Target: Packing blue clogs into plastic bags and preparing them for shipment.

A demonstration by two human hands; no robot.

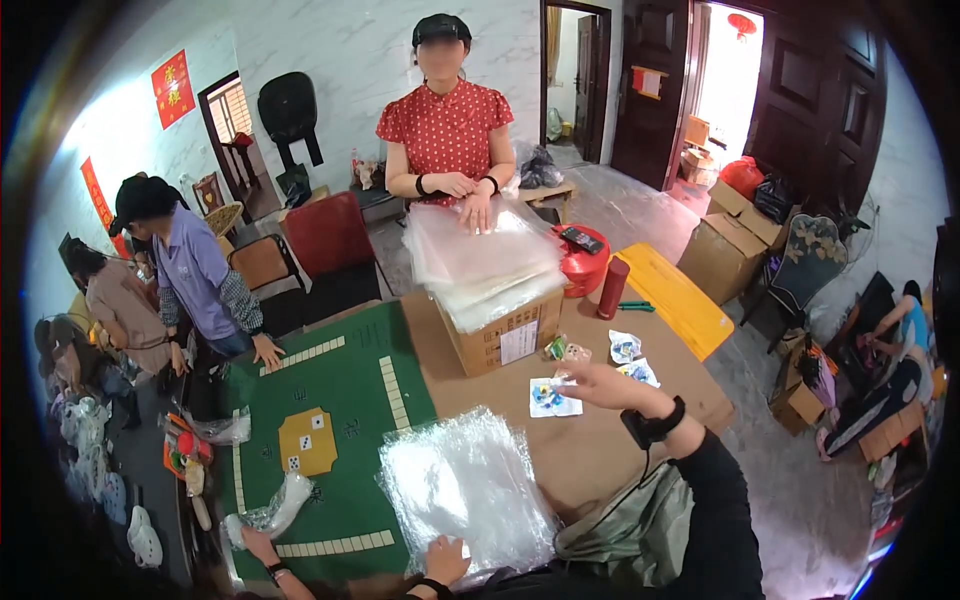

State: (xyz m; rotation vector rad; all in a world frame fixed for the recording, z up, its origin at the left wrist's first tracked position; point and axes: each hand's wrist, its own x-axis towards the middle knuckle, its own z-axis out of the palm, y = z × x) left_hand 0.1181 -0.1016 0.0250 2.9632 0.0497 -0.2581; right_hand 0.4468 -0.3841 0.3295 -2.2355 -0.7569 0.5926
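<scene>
White marble-patterned walls (340,50) enclose a grey tiled floor (640,210). Dark wooden double doors (655,90) stand open to bright daylight. A red chair (328,235) stands behind the green game table (340,400), and a yellow bench (675,300) sits right.

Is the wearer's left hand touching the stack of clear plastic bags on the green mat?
Touching. The head view shows the left hand resting on the near edge of the clear bag stack.

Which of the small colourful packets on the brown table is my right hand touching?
The right hand is on the white packet with blue print, the one nearest you. The other packets lie apart, farther right and toward the cardboard box.
</scene>
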